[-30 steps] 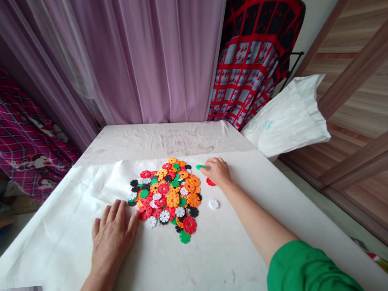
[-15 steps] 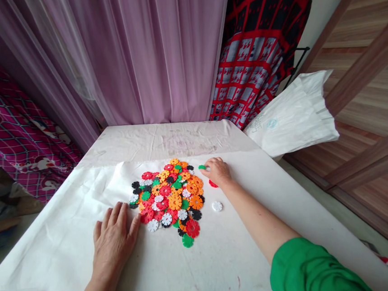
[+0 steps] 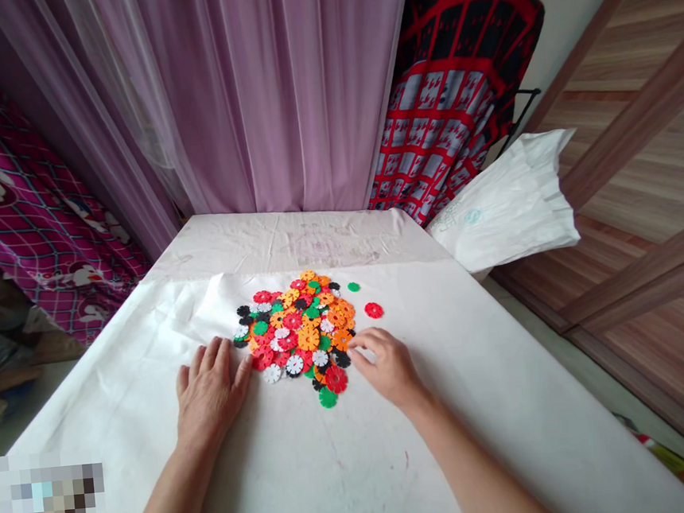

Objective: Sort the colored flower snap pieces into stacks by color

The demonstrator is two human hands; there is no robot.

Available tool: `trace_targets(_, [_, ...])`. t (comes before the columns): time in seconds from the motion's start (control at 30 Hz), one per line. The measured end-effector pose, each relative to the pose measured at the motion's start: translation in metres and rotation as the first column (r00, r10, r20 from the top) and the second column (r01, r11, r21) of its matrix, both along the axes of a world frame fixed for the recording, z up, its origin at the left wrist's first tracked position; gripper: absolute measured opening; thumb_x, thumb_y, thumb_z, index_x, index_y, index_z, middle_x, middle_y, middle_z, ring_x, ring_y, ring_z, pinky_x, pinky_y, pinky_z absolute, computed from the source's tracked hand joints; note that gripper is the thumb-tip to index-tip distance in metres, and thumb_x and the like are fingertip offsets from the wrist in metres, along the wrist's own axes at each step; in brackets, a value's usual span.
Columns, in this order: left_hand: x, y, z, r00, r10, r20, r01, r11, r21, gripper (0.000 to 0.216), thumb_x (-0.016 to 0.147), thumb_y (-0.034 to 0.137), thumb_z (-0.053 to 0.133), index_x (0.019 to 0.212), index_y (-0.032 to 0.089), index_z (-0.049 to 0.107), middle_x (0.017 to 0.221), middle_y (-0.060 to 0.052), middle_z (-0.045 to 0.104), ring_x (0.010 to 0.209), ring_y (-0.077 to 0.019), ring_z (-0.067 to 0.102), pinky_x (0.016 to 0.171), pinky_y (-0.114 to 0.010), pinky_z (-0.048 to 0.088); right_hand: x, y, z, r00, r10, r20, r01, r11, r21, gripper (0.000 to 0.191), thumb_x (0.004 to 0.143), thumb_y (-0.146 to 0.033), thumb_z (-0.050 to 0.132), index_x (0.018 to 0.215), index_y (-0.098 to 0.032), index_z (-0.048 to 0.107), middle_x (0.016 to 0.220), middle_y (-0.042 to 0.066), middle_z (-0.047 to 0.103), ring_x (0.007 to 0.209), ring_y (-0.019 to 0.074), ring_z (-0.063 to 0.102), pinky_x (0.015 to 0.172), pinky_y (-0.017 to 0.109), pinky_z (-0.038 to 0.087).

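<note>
A heap of notched plastic discs (image 3: 293, 321) in red, orange, green, black and white lies on the white-covered table (image 3: 313, 474). Flat at the heap's left side rests my left hand (image 3: 207, 392), fingers spread and the thumb tip by a red disc (image 3: 262, 358). My right hand (image 3: 388, 368) is at the heap's right edge, thumb and forefinger curled together beside the orange and black discs. What is between those fingertips, if anything, I cannot make out. Apart from the heap, a green disc (image 3: 353, 287) and a red disc (image 3: 374, 310) lie beyond my right hand.
Purple curtains (image 3: 297, 93) hang behind the table's far edge. A white bag (image 3: 506, 210) stands by the right edge, near a red and black patterned cloth (image 3: 442, 104). Wooden door panels (image 3: 637, 143) are at the right. A blurred-out object (image 3: 40, 506) sits at the lower left.
My right hand has let go of the green disc, leaving it flat beyond the red one, and has drawn back to the heap's edge. The loose white disc is now hidden from view.
</note>
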State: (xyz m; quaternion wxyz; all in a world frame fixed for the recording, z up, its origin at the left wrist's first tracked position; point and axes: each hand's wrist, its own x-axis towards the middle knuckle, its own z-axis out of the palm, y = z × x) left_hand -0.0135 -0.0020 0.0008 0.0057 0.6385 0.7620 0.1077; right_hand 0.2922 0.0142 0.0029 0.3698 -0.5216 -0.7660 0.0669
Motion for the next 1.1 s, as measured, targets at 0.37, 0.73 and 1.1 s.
trace_targets(0.37, [0.001, -0.001, 0.005, 1.0, -0.028, -0.001, 0.028, 1.0, 0.004, 0.068, 0.1, 0.054, 0.022, 0.146, 0.013, 0.052, 0.158, -0.016, 0.047, 0.147, -0.0342, 0.036, 0.12, -0.055, 0.024, -0.026, -0.028, -0.015, 0.993, 0.08, 0.092, -0.084, 0.996, 0.04, 0.018, 0.088, -0.012, 0.065, 0.087, -0.027, 0.076, 0.092, 0.002, 0.07, 0.089, 0.0164, 0.065, 0.082, 0.028, 0.053])
trace_targets(0.73, [0.002, 0.0, 0.005, 0.999, -0.025, -0.021, 0.025, 1.0, 0.008, 0.063, 0.101, 0.052, 0.026, 0.144, 0.015, 0.053, 0.158, -0.014, 0.048, 0.146, -0.0333, 0.038, 0.119, -0.054, 0.027, -0.047, -0.058, -0.009, 0.955, -0.033, 0.295, 0.048, 0.998, -0.045, 0.017, 0.077, -0.03, 0.08, 0.09, -0.024, 0.071, 0.087, 0.004, 0.069, 0.085, 0.0213, 0.064, 0.072, 0.03, 0.049])
trace_targets(1.1, [0.001, 0.001, 0.001, 0.999, -0.012, -0.04, 0.012, 1.0, -0.001, 0.065, 0.101, 0.053, 0.027, 0.146, 0.014, 0.052, 0.158, -0.014, 0.047, 0.146, -0.0337, 0.038, 0.119, -0.055, 0.026, -0.001, -0.009, 0.006, 0.965, -0.23, 0.129, 0.238, 0.97, -0.05, 0.019, 0.088, -0.033, 0.065, 0.102, -0.024, 0.075, 0.095, 0.003, 0.073, 0.077, 0.0159, 0.065, 0.073, 0.026, 0.047])
